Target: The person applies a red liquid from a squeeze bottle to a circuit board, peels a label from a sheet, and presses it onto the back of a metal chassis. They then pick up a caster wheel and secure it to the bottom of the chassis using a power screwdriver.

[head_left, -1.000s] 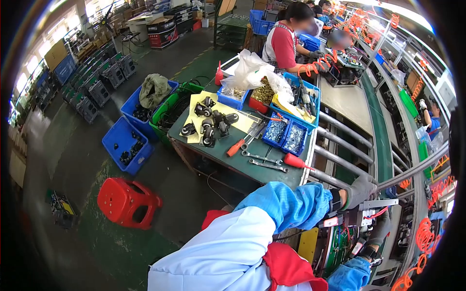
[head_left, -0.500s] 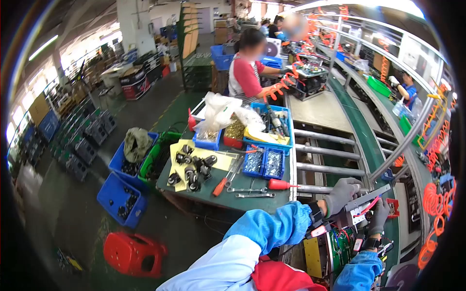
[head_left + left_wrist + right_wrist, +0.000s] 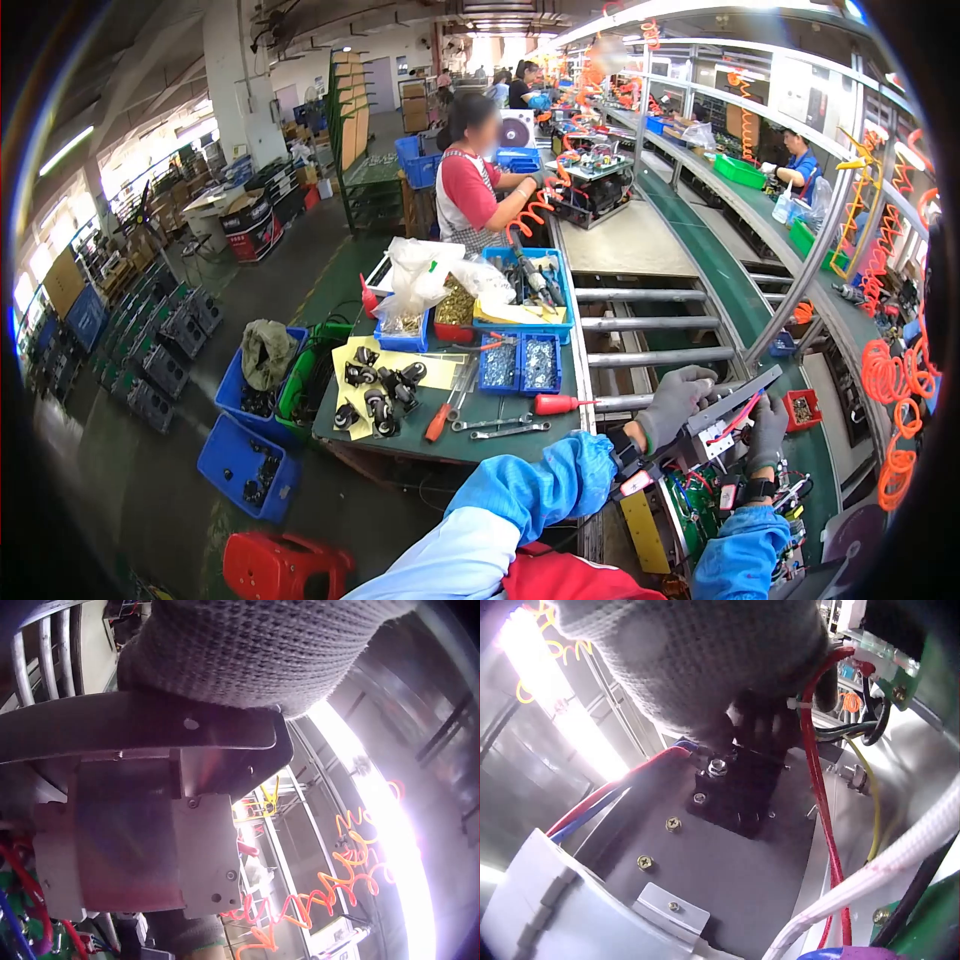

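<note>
A grey-gloved left hand (image 3: 676, 408) grips the left side of a long grey metal bracket (image 3: 742, 396). In the left wrist view, that glove (image 3: 255, 652) curls over the bracket's dark strip (image 3: 135, 724), above a grey block (image 3: 127, 832). On the bracket's other side, the right hand (image 3: 768, 432) holds it beside pink-red wires. The right wrist view has this glove (image 3: 697, 660) bent over a black plate (image 3: 739, 787) with screws; its fingertips are partly in shadow. Green circuit boards (image 3: 695, 505) and loose wires lie below the hands.
Metal rollers (image 3: 660, 356) lie beyond the hands, and a small red bin (image 3: 802, 409) sits to the right. On the left, the green table (image 3: 480, 447) carries casters, wrenches, a red-handled driver and blue screw bins. A frame post rises at right; another person works farther back.
The head view has swung upward, and the surroundings have shifted within it. Both hands stay at the bracket, which now slants more steeply up to the right in the picture.
</note>
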`<state>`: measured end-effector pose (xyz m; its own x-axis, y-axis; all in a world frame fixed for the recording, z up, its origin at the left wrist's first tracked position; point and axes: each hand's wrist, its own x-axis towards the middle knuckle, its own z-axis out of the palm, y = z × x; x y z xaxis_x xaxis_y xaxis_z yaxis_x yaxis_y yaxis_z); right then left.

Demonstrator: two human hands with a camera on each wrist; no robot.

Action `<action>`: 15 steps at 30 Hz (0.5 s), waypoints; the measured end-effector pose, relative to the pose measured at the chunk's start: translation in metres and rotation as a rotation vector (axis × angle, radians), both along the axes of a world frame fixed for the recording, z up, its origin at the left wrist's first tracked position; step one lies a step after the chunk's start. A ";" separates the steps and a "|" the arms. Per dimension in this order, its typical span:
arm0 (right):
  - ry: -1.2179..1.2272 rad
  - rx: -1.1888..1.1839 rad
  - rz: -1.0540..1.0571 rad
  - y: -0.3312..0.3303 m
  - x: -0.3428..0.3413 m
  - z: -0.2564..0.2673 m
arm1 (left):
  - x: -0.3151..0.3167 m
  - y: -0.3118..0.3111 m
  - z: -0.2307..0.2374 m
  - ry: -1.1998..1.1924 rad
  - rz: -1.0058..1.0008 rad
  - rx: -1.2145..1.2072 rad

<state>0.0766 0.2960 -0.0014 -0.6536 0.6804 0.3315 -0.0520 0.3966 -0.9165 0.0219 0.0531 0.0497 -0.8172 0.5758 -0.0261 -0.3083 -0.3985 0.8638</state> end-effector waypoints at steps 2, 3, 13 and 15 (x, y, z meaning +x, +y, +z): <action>0.049 0.003 0.029 0.004 -0.004 -0.008 | 0.001 -0.001 -0.001 0.026 -0.002 0.000; 0.076 0.006 0.045 0.007 -0.005 -0.008 | 0.001 -0.001 -0.001 0.034 -0.002 -0.003; 0.085 -0.048 0.146 -0.073 0.055 0.109 | 0.008 -0.004 0.055 0.327 -0.118 0.086; 0.054 -0.261 0.454 -0.103 0.076 0.147 | 0.012 -0.002 0.070 0.397 -0.251 0.113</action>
<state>0.1525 0.1928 0.1454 -0.8885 0.3973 0.2297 -0.2149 0.0820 -0.9732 0.0334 0.0513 0.1201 -0.5866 0.7379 0.3338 -0.0627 -0.4523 0.8896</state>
